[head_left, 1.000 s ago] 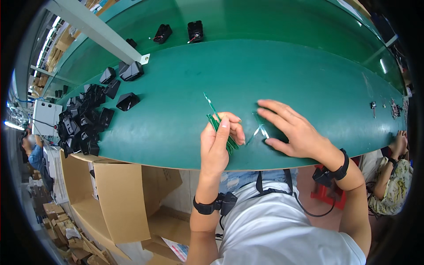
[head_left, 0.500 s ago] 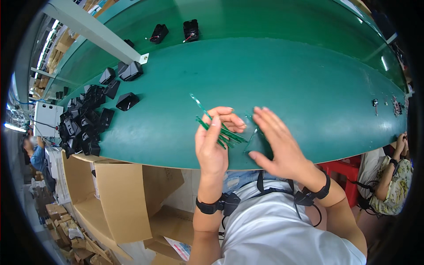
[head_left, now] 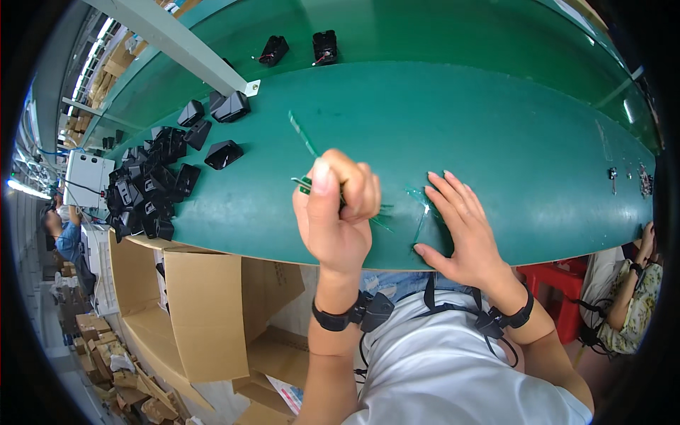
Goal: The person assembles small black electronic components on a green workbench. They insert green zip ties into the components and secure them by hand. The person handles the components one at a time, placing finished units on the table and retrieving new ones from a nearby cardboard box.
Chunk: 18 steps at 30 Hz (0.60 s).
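My left hand (head_left: 338, 212) is closed in a fist around a bundle of thin green strips. One long strip (head_left: 302, 132) sticks out past the fist toward the far side of the table, and shorter ends (head_left: 303, 185) show beside the thumb. Most of the bundle is hidden by the fingers. To the right, my right hand (head_left: 464, 237) is open, palm down and fingers stretched, low over the green tabletop and holding nothing. Beside its thumb and fingertips lie a few thin, shiny see-through strips (head_left: 423, 223).
Black plastic housings (head_left: 149, 188) are heaped at the left, near a white box (head_left: 88, 180). Two black parts with wires (head_left: 325, 48) sit at the back. Small metal parts (head_left: 645, 181) lie far right, near another person's arm (head_left: 623, 301). Below the table edge stands an open cardboard box (head_left: 205, 315).
The left hand has gone from a loose hold with the strips showing to a tight fist around them. The right hand stays spread beside the strips on the table. The whole view has shifted slightly.
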{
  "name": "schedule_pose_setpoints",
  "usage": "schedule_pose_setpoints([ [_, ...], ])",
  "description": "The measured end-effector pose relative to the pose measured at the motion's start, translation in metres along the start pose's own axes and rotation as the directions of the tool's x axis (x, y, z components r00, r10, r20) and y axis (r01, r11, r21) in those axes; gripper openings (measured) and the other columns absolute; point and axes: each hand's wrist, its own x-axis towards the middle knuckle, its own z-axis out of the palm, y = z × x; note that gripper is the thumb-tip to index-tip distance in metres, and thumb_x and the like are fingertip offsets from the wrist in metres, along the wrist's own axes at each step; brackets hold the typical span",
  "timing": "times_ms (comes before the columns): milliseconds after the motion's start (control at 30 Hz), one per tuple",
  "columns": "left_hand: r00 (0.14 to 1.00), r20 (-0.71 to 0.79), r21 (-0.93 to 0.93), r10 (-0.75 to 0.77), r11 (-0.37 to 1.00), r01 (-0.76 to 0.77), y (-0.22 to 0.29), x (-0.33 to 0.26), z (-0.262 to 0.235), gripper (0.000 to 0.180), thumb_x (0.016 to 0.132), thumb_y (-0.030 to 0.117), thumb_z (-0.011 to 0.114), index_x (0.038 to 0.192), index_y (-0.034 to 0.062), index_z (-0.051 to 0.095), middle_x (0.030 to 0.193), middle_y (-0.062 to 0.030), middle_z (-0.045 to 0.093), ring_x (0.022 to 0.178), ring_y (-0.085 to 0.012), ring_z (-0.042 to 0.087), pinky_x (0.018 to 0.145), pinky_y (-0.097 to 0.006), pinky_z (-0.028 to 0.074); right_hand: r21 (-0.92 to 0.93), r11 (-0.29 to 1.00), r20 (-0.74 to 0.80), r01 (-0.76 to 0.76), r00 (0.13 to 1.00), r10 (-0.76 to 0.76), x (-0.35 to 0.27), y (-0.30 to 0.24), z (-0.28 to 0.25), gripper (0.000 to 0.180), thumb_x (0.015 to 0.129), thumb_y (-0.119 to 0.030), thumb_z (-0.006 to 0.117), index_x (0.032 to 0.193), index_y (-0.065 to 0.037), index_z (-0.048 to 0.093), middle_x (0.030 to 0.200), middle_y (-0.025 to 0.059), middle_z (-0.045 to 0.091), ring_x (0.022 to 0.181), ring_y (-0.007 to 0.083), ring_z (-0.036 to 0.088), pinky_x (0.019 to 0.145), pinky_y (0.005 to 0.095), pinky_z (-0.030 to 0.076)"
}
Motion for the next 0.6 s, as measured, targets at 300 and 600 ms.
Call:
schedule_pose_setpoints([
  [300,0.989,0.13,0.25,0.069,0.963,-0.1,-0.006,0.034,0.011,0.034,0.101,0.015,0.048,0.07,0.0094,0.035,0.055,0.0006,0.035,0.047,-0.006,0.024,0.042,-0.025,0.021,0.038,0.999,-0.022,-0.016,1.0,0.017,0.0,-0.001,-0.005,0.076,0.078,-0.029,0.076,0.141,0.0,0.046,0.151,0.0179,0.042,0.143,0.039,0.034,0.115,0.0543,0.028],
  [600,0.998,0.027,0.359,0.051,0.931,-0.057,-0.044,0.029,0.004,0.036,0.097,0.006,0.058,0.066,0.0081,0.041,0.055,0.0006,0.043,0.045,-0.0061,0.036,0.041,-0.024,0.027,0.052,0.999,-0.019,-0.013,1.0,0.014,0.0,0.002,-0.005,0.072,0.079,-0.026,0.075,0.14,-0.001,0.048,0.15,0.0172,0.044,0.142,0.0379,0.036,0.115,0.0541,0.029],
])
